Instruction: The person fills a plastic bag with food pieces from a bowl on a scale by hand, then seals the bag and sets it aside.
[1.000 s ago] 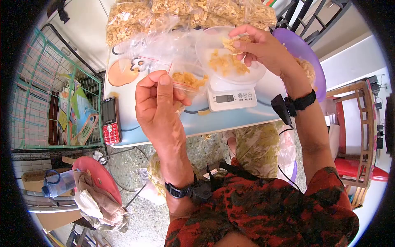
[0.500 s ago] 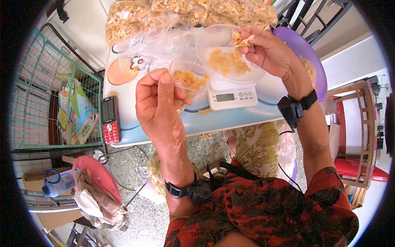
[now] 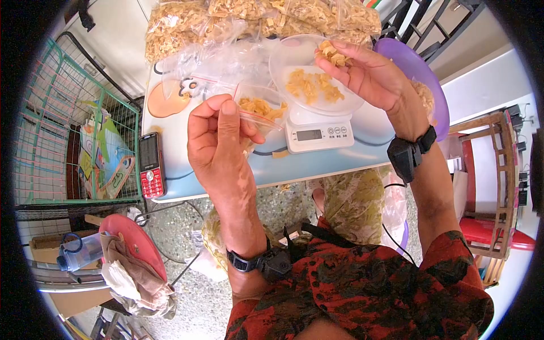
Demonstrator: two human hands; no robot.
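Between the thumb and fingers of my left hand (image 3: 221, 133) is the edge of a clear zip bag (image 3: 260, 117), with some yellowish dried pieces inside it. My right hand (image 3: 371, 73) is closed around a small bunch of dried pale-yellow pieces (image 3: 333, 55). It is held over the right side of a clear round bowl (image 3: 354, 107). More dried pieces (image 3: 309, 85) lie in that bowl, which rests on a white kitchen scale (image 3: 321, 134). The scale's display is too small to read.
Filled bags of dried pieces (image 3: 260, 17) line the table's back, with empty clear bags (image 3: 198, 62) before them. A purple basin (image 3: 436, 79) stands right, partly behind my right arm. A red-and-black phone (image 3: 151, 165) lies at the left edge. A red stool (image 3: 133, 243) stands lower left.
My right hand has shifted slightly left, and its fingers have turned and curled more around the dried pieces. My left hand and the zip bag look the same.
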